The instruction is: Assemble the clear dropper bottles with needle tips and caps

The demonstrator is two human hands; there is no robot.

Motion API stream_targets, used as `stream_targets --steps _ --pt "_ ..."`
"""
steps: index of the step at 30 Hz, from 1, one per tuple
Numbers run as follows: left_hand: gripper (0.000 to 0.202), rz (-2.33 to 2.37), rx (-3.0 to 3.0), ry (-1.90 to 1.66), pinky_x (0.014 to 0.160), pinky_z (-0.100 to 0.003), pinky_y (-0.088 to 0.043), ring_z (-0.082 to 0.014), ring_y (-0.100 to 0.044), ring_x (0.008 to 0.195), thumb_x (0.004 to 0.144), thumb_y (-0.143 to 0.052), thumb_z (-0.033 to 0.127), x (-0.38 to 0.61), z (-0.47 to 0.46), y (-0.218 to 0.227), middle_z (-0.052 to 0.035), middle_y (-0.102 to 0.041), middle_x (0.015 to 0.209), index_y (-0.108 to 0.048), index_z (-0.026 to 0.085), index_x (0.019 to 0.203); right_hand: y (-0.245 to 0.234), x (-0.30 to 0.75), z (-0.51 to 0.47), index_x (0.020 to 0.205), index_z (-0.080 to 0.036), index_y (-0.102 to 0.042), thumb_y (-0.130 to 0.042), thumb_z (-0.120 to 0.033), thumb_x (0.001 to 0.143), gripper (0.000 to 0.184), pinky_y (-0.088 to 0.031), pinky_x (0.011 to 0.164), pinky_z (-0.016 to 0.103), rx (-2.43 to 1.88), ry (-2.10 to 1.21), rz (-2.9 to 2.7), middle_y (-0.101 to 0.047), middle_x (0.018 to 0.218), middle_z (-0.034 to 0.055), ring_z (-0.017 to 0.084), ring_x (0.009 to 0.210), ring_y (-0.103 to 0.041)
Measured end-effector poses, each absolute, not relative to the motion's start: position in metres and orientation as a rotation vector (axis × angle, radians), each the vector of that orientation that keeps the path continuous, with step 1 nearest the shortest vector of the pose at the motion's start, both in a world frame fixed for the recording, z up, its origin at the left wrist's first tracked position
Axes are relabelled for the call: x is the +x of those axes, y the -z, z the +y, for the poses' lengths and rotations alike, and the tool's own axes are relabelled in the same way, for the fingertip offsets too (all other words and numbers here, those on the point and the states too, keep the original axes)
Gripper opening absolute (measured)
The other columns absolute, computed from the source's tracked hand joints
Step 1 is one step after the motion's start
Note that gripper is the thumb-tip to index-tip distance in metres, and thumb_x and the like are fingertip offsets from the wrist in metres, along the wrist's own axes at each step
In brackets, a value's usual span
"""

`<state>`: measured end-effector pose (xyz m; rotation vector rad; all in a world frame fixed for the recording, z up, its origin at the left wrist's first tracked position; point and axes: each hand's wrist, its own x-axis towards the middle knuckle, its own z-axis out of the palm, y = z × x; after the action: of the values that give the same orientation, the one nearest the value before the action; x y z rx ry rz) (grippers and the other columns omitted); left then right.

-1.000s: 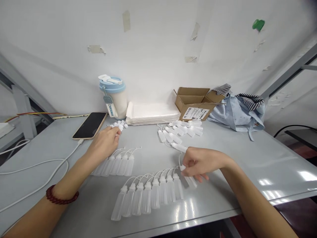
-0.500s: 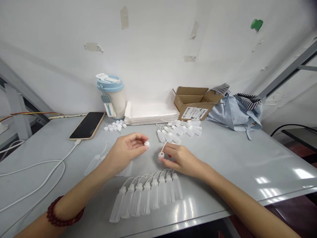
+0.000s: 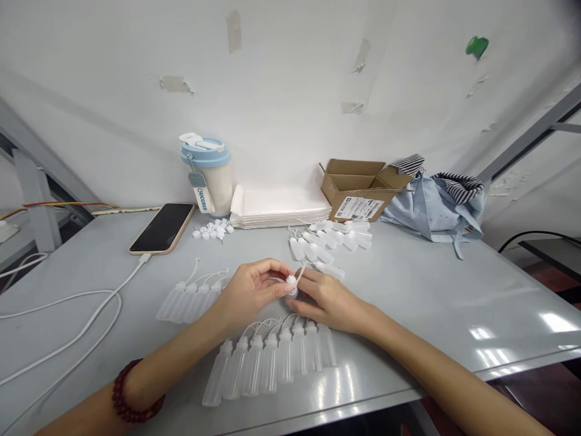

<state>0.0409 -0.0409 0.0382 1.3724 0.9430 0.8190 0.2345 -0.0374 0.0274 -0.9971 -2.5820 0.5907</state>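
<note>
My left hand (image 3: 252, 292) and my right hand (image 3: 327, 297) meet above the middle of the grey table (image 3: 431, 284). The left fingers pinch a small white cap (image 3: 290, 280) against the neck of a small clear bottle (image 3: 294, 289) that the right hand grips. Below the hands lies a row of several capped bottles (image 3: 272, 360) with thin white tethers. A second row of capped bottles (image 3: 193, 297) lies to the left. Loose white caps (image 3: 213, 230) sit near the phone, and a pile of uncapped bottles (image 3: 329, 241) lies behind the hands.
A phone (image 3: 162, 227) on a white cable (image 3: 68, 315) lies at the back left. A blue-lidded cup (image 3: 207, 175), stacked white trays (image 3: 279, 207), an open cardboard box (image 3: 358, 189) and a light blue cloth bag (image 3: 436, 206) line the wall.
My left hand came from the loose caps with one cap and moved right. My right hand lifted a bottle from the table. The two hands have now come together.
</note>
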Motion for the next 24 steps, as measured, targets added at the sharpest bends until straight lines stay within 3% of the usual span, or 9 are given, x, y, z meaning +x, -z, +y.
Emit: stream_targets --steps 10,17,24 --pt "0.013 0.951 1.580 -0.820 0.080 -0.029 -0.047 -0.0158 -0.059 0.085 0.081 -0.063 0.029 0.036 -0.041 -0.048 -0.0017 -0.063 0.093 -0.064 0.019 0.089 -0.030 0.238 -0.038 0.087 -0.017 -0.050 -0.045 -0.024 0.092 0.010 -0.043 0.062 0.028 -1.030 -0.613 -2.534 -0.054 0.082 0.0033 0.014 0.066 -0.049" --pt "0.015 1.032 1.565 -0.870 0.080 -0.029 -0.047 -0.0161 -0.059 0.084 0.080 -0.063 0.033 0.029 -0.040 -0.056 -0.0007 -0.064 0.088 -0.064 0.020 0.087 -0.036 0.239 -0.041 0.120 -0.016 -0.049 -0.040 -0.026 0.097 0.027 -0.048 0.070 0.029 -0.895 -0.586 -2.383 -0.056 0.089 0.0062 0.016 0.077 -0.054" --pt "0.031 1.141 1.491 -0.711 0.072 -0.030 -0.048 -0.0153 -0.060 0.068 0.083 -0.056 0.046 0.031 -0.038 -0.057 -0.0009 -0.064 0.070 -0.065 0.017 0.076 -0.030 0.238 -0.042 0.123 -0.019 -0.048 -0.036 -0.023 0.097 0.029 -0.049 0.063 0.028 -0.764 -0.374 -2.285 -0.056 0.089 0.0065 0.015 0.073 -0.054"
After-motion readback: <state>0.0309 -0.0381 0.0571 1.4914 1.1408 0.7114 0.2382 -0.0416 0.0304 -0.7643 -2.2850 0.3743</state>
